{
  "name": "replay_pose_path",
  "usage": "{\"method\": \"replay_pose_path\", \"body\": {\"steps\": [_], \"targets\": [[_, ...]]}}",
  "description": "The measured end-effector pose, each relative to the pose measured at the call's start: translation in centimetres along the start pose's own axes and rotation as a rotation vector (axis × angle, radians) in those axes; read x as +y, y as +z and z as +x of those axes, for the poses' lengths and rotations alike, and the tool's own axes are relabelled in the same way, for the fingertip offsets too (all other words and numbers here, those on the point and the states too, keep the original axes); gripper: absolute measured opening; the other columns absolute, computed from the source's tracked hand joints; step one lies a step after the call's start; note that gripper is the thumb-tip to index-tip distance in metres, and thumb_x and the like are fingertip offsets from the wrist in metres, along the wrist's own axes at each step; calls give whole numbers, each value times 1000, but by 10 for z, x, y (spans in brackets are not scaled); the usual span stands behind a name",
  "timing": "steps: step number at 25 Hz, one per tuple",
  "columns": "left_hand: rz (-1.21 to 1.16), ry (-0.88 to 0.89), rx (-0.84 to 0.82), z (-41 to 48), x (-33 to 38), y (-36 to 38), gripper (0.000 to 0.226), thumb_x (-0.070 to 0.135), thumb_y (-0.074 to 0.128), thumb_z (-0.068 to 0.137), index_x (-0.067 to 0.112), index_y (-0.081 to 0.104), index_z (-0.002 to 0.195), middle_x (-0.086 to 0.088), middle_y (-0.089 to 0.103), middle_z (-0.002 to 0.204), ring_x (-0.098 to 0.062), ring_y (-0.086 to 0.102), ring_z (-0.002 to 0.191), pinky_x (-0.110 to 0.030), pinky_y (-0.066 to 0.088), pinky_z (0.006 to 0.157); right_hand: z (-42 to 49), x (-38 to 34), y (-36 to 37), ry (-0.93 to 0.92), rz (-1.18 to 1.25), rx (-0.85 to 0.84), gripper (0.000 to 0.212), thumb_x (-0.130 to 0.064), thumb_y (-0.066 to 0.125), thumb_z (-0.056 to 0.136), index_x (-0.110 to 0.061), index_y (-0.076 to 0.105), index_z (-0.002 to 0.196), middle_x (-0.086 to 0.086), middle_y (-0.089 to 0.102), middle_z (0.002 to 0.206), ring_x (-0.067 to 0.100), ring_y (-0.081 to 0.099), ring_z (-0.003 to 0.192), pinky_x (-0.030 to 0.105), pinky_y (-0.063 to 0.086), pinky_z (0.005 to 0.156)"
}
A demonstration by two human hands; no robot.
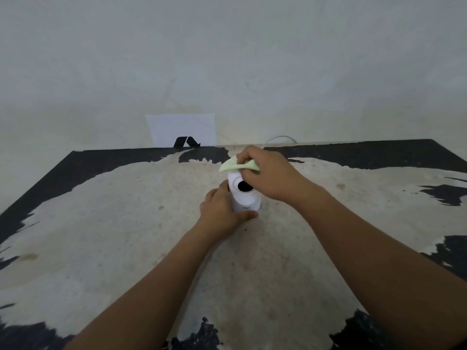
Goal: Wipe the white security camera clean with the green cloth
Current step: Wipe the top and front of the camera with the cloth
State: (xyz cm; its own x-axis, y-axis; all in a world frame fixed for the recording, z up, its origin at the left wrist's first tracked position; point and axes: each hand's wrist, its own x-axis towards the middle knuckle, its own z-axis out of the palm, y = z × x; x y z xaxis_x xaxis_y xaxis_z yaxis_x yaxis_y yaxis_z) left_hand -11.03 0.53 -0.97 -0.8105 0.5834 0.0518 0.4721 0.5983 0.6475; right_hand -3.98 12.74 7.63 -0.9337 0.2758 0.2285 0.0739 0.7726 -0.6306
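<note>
The white security camera (244, 198) stands upright near the far middle of the table, its round black lens facing me. My left hand (222, 210) grips its base from the left, thumb lying along the front foot. My right hand (270, 173) is closed on the pale green cloth (231, 165) and presses it onto the top of the camera's head. The cloth sticks out to the left of my fingers. The back of the camera is hidden by my right hand.
The table (126, 236) has a worn cream top with black patches at the edges. A white sheet with a black mark (183, 130) leans on the wall behind it. A thin white cable (279, 138) loops up behind the camera.
</note>
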Motion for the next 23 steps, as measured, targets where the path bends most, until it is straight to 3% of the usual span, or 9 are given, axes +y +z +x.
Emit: {"method": "replay_pose_path", "body": {"steps": [4, 6, 10, 13, 15, 17, 20, 21, 23], "targets": [[154, -16, 44, 4, 5, 2, 72, 59, 62, 73, 30, 37, 135, -1, 50, 136, -27, 34, 131, -45, 26, 102, 3, 0, 16, -193, -319, -113, 48, -51, 54, 87, -27, 56, 129, -4, 49, 141, 16, 40, 130, 32, 29, 106], [171, -27, 49, 4, 7, 1, 74, 58, 62, 74, 29, 35, 137, -3, 49, 136, -28, 34, 130, -43, 25, 101, 12, 0, 20, -147, -324, -122, 54, -61, 49, 85, -30, 55, 129, -2, 49, 140, 20, 42, 129, 36, 32, 104], [95, -53, 51, 4, 5, 0, 82, 58, 66, 71, 25, 32, 137, -3, 51, 134, -26, 35, 126, -36, 22, 88, 19, 8, 17, 159, 115, -63, 54, -65, 43, 86, -27, 57, 122, -1, 60, 125, 18, 55, 110, 33, 40, 85], [68, -47, 61, 4, 3, 3, 81, 58, 66, 70, 25, 33, 136, -2, 53, 131, -27, 37, 121, -36, 23, 85, -3, 14, 27, 248, 338, 9, 55, -58, 39, 91, -26, 42, 136, -1, 52, 131, 16, 50, 112, 29, 36, 88], [68, -25, 54, 2, 4, 2, 74, 56, 61, 75, 26, 33, 136, -3, 53, 129, -27, 37, 119, -36, 24, 86, -18, 11, 36, 135, 242, 78, 59, -53, 41, 92, -26, 31, 144, 1, 40, 143, 20, 41, 128, 31, 33, 102], [116, -6, 44, 1, 8, 2, 58, 48, 52, 83, 28, 35, 135, -4, 50, 130, -28, 36, 118, -37, 24, 88, -24, 6, 43, 62, -56, 97, 69, -60, 40, 89, -24, 26, 147, 6, 24, 156, 25, 24, 143, 45, 20, 117], [176, -43, 70, 3, 10, 2, 54, 49, 50, 85, 31, 36, 134, -6, 48, 133, -31, 36, 123, -43, 28, 96, -6, -2, 42, -25, -413, 50, 70, -71, 34, 85, -29, 39, 140, 4, 30, 154, 26, 22, 144, 55, 2, 118], [191, -43, 68, 4, 8, 4, 59, 53, 52, 83, 31, 35, 136, -5, 49, 134, -31, 37, 124, -43, 28, 96, 2, -4, 40, -35, -434, 14, 68, -72, 32, 84, -31, 46, 135, 5, 37, 149, 28, 29, 140, 56, 7, 117], [162, -37, 51, 4, 3, 5, 71, 59, 58, 77, 29, 32, 137, -3, 52, 134, -29, 38, 123, -40, 27, 90, 17, -3, 32, 9, -295, -33, 64, -74, 29, 83, -31, 56, 123, 6, 52, 134, 28, 47, 125, 49, 31, 107]]}}
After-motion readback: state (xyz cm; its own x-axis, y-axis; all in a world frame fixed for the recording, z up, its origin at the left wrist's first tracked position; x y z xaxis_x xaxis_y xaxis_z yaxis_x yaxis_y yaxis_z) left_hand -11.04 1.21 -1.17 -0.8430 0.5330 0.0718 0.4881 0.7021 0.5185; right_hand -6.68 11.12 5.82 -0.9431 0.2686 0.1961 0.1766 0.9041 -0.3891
